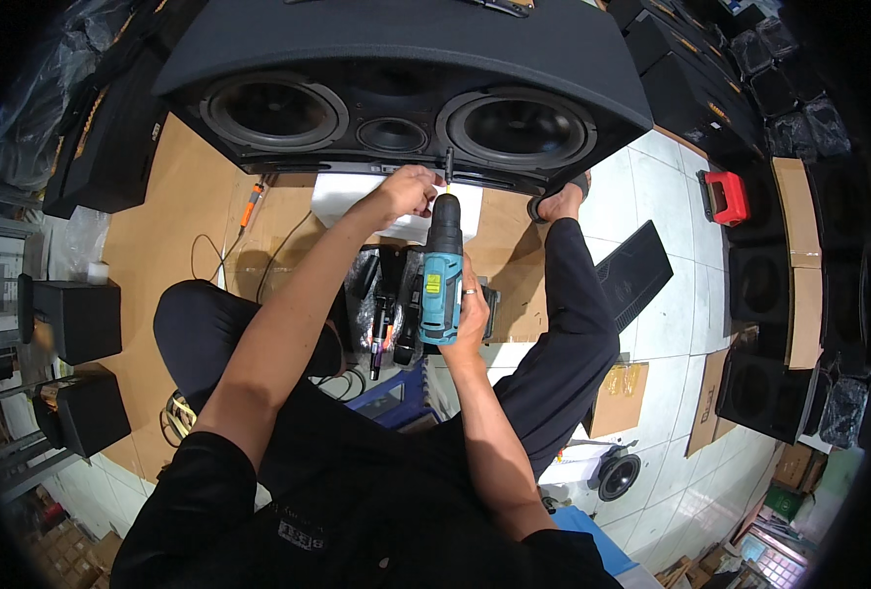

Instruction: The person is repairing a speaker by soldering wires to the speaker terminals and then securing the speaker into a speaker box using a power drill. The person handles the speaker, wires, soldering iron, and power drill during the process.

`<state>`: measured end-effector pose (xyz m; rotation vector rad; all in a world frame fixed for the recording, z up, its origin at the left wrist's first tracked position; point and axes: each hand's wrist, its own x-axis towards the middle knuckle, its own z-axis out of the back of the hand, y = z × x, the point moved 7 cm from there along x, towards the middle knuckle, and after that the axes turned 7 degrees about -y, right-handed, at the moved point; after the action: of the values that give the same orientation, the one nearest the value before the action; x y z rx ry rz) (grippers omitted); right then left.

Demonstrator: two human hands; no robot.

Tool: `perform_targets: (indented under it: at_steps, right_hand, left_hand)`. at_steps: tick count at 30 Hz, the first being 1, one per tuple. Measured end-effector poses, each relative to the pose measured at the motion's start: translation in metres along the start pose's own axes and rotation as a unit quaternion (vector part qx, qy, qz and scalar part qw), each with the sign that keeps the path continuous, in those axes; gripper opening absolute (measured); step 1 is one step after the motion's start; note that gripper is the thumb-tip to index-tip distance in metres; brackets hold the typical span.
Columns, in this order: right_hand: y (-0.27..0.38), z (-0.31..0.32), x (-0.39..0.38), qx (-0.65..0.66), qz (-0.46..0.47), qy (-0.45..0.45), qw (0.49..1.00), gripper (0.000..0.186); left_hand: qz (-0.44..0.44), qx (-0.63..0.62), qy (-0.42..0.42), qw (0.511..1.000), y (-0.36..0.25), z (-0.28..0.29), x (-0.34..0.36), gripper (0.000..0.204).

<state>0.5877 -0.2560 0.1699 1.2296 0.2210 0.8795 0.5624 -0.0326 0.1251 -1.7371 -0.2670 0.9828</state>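
A large black speaker cabinet (411,59) lies in front of me, with two big woofers (519,128) and a smaller round driver (392,134) between them. My right hand (471,309) is wrapped round the grip of a teal and black cordless drill (442,285). The drill points away from me, its bit at the cabinet's near lower edge. A slim dark rod-like piece (449,165) shows just beyond the bit. My left hand (408,194) is beside the chuck at that same edge, its fingers curled together. What they pinch, if anything, is hidden.
Cardboard (190,187) covers the floor at left. A soldering-iron-like orange tool (251,204) lies there with its cable. Between my legs are tools and a blue stool (391,393). A black grille panel (635,275), red case (726,197) and loose speaker (619,475) are at right.
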Motion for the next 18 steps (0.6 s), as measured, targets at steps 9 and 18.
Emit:
perform_targets:
  at_steps: [9, 18]
  right_hand:
    - [0.010, 0.015, -0.007, -0.012, 0.041, -0.002, 0.999, 0.060]
    - [-0.014, 0.082, -0.029, -0.066, 0.038, -0.046, 0.996, 0.049]
  left_hand:
    - [0.005, -0.027, 0.022, 0.999, -0.015, -0.012, -0.010, 0.030]
    - [-0.013, -0.295, 0.137, 0.946, -0.085, -0.075, -0.039, 0.037]
